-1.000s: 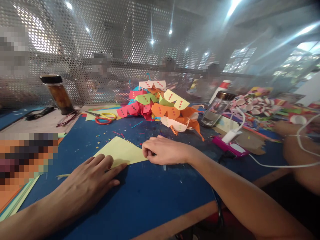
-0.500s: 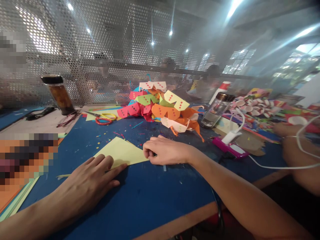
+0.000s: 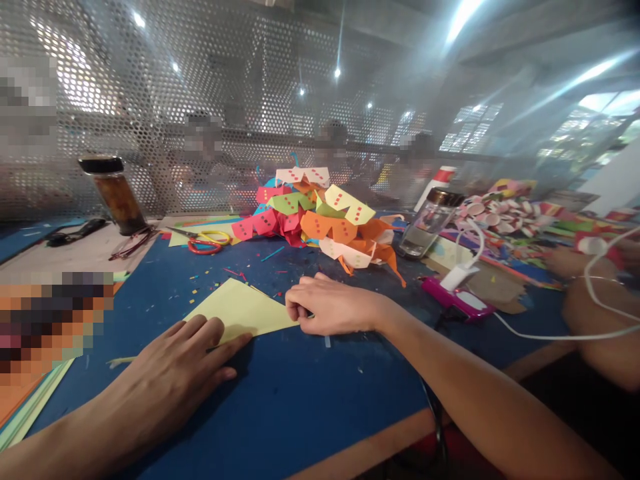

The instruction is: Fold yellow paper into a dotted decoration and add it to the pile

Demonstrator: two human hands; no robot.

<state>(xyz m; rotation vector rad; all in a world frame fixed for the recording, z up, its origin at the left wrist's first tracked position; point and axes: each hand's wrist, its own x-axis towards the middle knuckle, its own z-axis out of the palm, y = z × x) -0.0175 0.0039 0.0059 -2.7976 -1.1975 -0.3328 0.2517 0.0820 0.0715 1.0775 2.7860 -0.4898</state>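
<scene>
A pale yellow sheet of paper (image 3: pixel 245 307), folded into a triangle, lies on the blue tabletop in front of me. My left hand (image 3: pixel 193 353) rests on its near left edge, index finger stretched along the fold and thumb apart, the other fingers bent. At the paper's right corner my right hand (image 3: pixel 325 303) is closed, its curled fingers and thumb pinching the tip, which they hide. Beyond the paper stands a pile of folded paper figures (image 3: pixel 310 220) in red, orange, green, yellow and white, with dotted faces.
Scissors (image 3: pixel 207 241) with red and yellow handles lie behind the paper. A jar of brown liquid (image 3: pixel 117 200) stands at the back left, a clear bottle (image 3: pixel 427 227) at the right. A purple power strip (image 3: pixel 457 299) trails a white cable. Another person's arm (image 3: pixel 600 320) reaches in from the right.
Both hands keep their places on the paper, with only a very slight shift of the left fingers. The whole view has moved slightly.
</scene>
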